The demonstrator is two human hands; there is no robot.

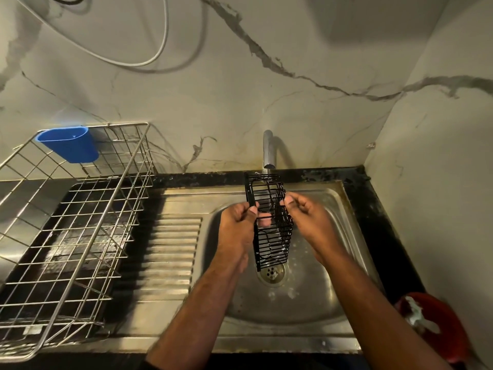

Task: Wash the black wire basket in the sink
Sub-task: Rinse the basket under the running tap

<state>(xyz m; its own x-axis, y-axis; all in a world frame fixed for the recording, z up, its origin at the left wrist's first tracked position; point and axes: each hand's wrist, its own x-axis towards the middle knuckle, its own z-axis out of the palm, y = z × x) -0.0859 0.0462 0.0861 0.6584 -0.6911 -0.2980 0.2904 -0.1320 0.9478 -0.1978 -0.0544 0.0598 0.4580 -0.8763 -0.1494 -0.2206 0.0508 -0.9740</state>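
Observation:
A long, narrow black wire basket [269, 247] is held above the steel sink [344, 220], its far end under the tap [267, 149], from which a thin stream of water falls onto it. My left hand [238, 225] grips the basket's left side with the thumb pressed on the wires. On the right edge, near the upper middle, my right hand [306, 217] pinches the basket. The basket's near end hangs just over the drain [272, 273].
A large steel wire dish rack [80, 222] with a blue plastic cup [70, 144] hooked on its rim stands on the left. The ribbed drainboard [170, 249] lies between rack and basin. A red bowl with something white in it [437, 324] sits at the right counter corner.

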